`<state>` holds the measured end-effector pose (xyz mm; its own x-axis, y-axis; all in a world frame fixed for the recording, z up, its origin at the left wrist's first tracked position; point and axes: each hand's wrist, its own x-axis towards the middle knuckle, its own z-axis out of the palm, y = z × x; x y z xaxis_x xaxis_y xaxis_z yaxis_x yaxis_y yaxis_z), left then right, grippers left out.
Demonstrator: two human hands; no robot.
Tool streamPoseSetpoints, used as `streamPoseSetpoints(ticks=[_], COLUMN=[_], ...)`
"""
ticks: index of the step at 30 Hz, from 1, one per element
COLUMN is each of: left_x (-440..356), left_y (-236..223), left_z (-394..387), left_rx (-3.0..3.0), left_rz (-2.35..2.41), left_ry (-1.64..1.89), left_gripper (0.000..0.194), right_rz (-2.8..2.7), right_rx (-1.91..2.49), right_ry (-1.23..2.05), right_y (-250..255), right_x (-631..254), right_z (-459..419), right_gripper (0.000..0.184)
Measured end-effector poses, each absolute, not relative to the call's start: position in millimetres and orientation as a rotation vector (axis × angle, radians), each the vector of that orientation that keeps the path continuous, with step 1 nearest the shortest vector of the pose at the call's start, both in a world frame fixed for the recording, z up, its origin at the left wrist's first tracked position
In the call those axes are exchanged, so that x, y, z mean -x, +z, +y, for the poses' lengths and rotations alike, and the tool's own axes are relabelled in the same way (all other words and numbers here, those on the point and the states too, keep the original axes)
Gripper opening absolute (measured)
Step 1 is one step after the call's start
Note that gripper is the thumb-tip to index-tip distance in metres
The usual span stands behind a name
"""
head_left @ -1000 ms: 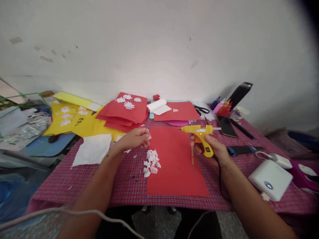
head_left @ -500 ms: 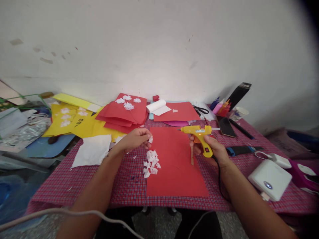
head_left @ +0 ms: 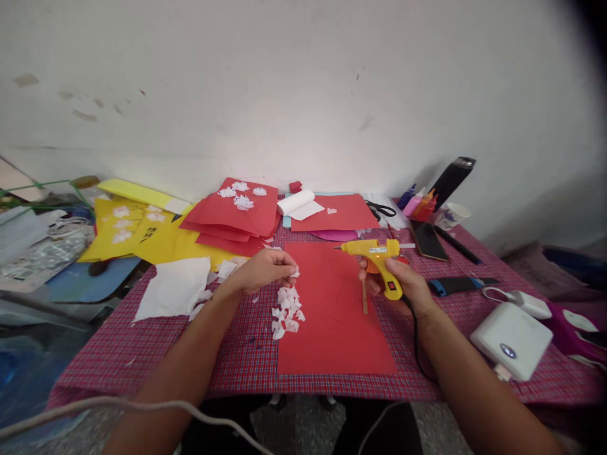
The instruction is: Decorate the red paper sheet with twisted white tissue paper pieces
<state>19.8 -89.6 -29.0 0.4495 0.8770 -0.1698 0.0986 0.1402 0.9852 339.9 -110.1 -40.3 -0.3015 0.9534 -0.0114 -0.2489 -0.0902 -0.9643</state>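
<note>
My left hand [head_left: 268, 270] pinches a small scrap of white paper [head_left: 296, 273] over the left edge of a red sheet [head_left: 339, 316]. Just below it, a heap of crumpled white paper scraps [head_left: 287, 313] lies partly on that sheet and partly on the cloth. A yellow hot glue gun [head_left: 379, 251] is gripped in my right hand [head_left: 403, 287], its nozzle pointing left above the sheet. A thin brown stick [head_left: 365, 297] hangs down beside the fingers of the same hand; how it is held is hard to see.
Red cards with white paper flowers [head_left: 243, 202], a white paper roll [head_left: 296, 201] and scissors [head_left: 382, 208] lie at the back. Yellow sheets [head_left: 161, 237] and white tissue [head_left: 173, 287] are left. A phone [head_left: 429, 240], box cutter [head_left: 459, 285] and white power adapter [head_left: 512, 341] are right.
My left hand has shifted slightly right and down with the paper scrap, nearer the heap and the red sheet. My right hand and the glue gun stay nearly still.
</note>
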Motion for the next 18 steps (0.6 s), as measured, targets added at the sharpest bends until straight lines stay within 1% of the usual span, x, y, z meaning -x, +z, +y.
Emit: streamPoseSetpoints(ticks=[5,11,18], left_x=[-23.8,-28.7,-31.2], left_y=[-29.4,-30.1,-29.7], left_z=[-90.2,-90.3,-90.0], left_rx=[-1.368,-1.288,-1.244], left_rz=[0.941,0.938,0.951], left_ry=[0.736,0.793,0.819], left_gripper=[0.021,0.029,0.033], right_rz=[-1.18,-1.174,-1.201], right_rx=[0.895,0.865,0.876], right_ry=[1.58,1.593,1.585], right_y=[-45.8,-50.1,-50.1], right_x=[-339.7,-339.8,-341.8], right_z=[-107.6,-105.2,-104.5], right_gripper=[0.04,0.04,0.04])
